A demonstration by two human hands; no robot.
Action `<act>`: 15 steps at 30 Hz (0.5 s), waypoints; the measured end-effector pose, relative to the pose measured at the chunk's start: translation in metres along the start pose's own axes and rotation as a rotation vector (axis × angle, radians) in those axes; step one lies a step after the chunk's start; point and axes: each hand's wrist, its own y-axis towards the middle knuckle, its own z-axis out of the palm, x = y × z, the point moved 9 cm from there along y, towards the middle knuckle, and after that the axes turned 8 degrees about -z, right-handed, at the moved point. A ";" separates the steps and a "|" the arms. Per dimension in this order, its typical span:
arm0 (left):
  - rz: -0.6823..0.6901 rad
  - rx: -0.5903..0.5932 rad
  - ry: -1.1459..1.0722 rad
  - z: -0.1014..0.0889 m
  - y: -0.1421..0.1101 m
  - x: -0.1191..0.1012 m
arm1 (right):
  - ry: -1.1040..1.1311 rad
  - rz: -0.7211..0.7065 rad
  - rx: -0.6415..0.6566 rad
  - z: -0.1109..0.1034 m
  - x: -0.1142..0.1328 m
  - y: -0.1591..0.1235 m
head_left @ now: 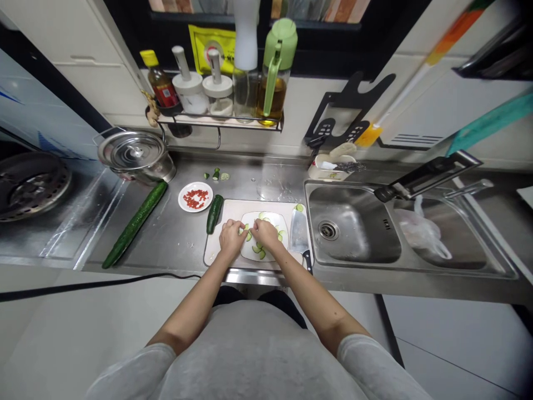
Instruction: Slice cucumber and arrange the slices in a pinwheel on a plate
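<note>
Cucumber slices on a plate, plate on a cutting board, knife right of the plate

held left hand and right hand over cucumber slices on a white plate, near a knife.

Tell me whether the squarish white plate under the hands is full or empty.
Partly filled: cucumber slices lie around the squarish white plate, with bare surface between. The left hand and right hand hide some.
</note>
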 end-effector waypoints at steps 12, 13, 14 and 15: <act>-0.009 -0.052 -0.171 -0.032 -0.005 0.033 | 0.428 0.034 -0.586 -0.079 -0.088 -0.055; -0.001 -0.051 -0.174 -0.032 -0.006 0.034 | 0.439 0.048 -0.591 -0.077 -0.096 -0.062; 0.005 -0.048 -0.176 -0.031 -0.007 0.034 | 0.450 0.058 -0.591 -0.073 -0.102 -0.068; 0.010 -0.046 -0.178 -0.030 -0.009 0.034 | 0.456 0.063 -0.585 -0.070 -0.108 -0.074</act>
